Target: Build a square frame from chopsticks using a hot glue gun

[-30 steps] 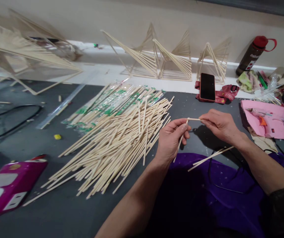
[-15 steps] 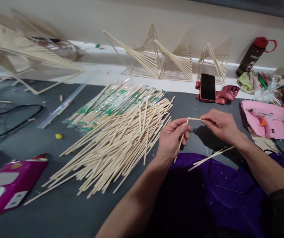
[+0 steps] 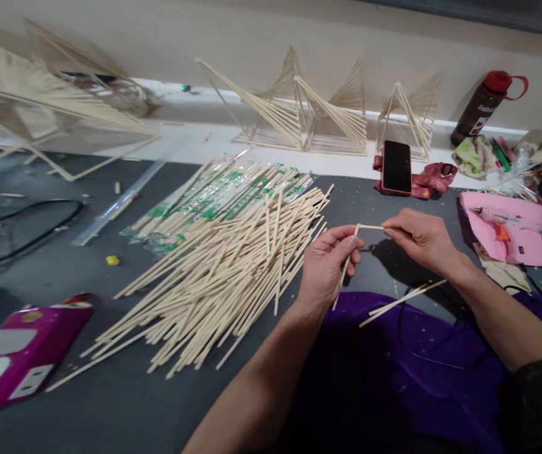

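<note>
My left hand [image 3: 326, 268] pinches one slim wooden chopstick [image 3: 343, 277], which slants down past the fingers. Between the thumb and fingers of my right hand [image 3: 420, 239] is a second chopstick [image 3: 370, 227], lying almost level. Their ends meet at a corner just above my left fingertips; whether they are joined there I cannot tell. Left of my hands spreads a big pile of loose chopsticks [image 3: 224, 271]. Two more chopsticks [image 3: 398, 301] lie below my right hand, over the edge of purple cloth [image 3: 394, 372].
Plastic-wrapped chopsticks [image 3: 224, 195] lie behind the pile. Stick frames [image 3: 275, 116] stand along the wall, with a larger one [image 3: 63, 107] at left. Around the table are a phone [image 3: 396, 167], a bottle [image 3: 481, 110], a pink pouch [image 3: 512, 230], a ruler [image 3: 120, 202] and a magenta box [image 3: 48, 340].
The chopstick corner and my left fingertips have shifted very slightly left. Both hands keep the same grip, and everything else stays put.
</note>
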Demonstrator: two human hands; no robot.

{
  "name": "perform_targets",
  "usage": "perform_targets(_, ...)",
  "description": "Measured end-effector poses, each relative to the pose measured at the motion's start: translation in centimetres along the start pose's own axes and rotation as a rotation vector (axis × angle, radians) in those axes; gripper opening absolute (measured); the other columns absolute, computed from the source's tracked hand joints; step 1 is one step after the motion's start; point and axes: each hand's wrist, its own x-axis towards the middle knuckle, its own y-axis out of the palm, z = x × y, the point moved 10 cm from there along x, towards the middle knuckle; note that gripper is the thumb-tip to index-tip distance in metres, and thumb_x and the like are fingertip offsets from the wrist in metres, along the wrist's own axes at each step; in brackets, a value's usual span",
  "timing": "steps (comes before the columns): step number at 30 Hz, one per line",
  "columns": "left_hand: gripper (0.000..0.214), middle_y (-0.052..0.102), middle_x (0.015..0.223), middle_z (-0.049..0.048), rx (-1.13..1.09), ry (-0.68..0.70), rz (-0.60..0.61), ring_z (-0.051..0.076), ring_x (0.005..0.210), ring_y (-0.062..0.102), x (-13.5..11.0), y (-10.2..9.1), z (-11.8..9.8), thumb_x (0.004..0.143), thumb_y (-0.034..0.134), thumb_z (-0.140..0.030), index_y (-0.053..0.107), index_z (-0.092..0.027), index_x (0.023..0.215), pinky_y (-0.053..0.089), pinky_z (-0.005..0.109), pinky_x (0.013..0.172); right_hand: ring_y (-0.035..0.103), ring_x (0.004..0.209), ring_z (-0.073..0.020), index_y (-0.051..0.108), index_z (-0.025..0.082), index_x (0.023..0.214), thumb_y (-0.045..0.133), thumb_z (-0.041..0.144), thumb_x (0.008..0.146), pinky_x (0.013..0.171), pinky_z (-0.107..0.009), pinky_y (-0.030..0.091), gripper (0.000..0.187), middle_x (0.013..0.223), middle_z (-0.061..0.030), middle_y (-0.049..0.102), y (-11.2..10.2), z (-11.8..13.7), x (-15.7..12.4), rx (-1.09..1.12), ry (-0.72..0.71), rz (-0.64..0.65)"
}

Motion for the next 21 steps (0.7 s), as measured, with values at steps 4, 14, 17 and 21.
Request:
perform_targets(4,0.034,0.069,0.061,-0.0019,0.002,0.002,0.0,0.007,0.043,0.053,0.04,-0.04,-0.06,0.054,0.084,-0.027,0.068,-0.016,0.082,0.033,0.016,0.034,0.062,0.071,-0.0126,0.073,0.022,0.094,0.055,0.026,0.101,0.067,-0.024,0.043,0.02,0.081,-0.0017,0.071,-0.14,0.01,0.0,-0.005,-0.005,-0.023)
perform_targets(14,0.034,0.068,0.065,-0.0013,0.038,0.032,-0.01,0.007,0.046,0.053,0.1,-0.15,-0.23,0.055,0.085,-0.026,0.067,-0.015,0.082,0.035,0.015,0.034,0.063,0.072,-0.0127,0.073,0.022,0.094,0.054,0.027,0.101,0.068,-0.024,0.045,0.021,0.082,-0.0019,0.071,0.04,-0.03,-0.09,-0.014,0.002,-0.015)
perform_targets(17,0.035,0.065,0.065,-0.0036,0.035,0.042,-0.014,0.006,0.045,0.052,0.06,-0.09,-0.31,0.054,0.087,-0.025,0.067,-0.016,0.081,0.035,0.015,0.034,0.063,0.072,-0.0128,0.073,0.023,0.094,0.054,0.027,0.101,0.068,-0.024,0.045,0.021,0.082,-0.0019,0.072,0.09,-0.01,-0.11,-0.022,-0.002,-0.015)
perform_targets(21,0.035,0.063,0.067,-0.0049,0.034,0.053,-0.005,0.005,0.045,0.052,0.04,-0.03,-0.31,0.054,0.087,-0.026,0.066,-0.016,0.08,0.036,0.014,0.034,0.063,0.072,-0.0128,0.073,0.022,0.095,0.054,0.027,0.101,0.067,-0.025,0.044,0.021,0.082,-0.0022,0.072,0.08,0.09,-0.21,-0.019,-0.02,-0.031)
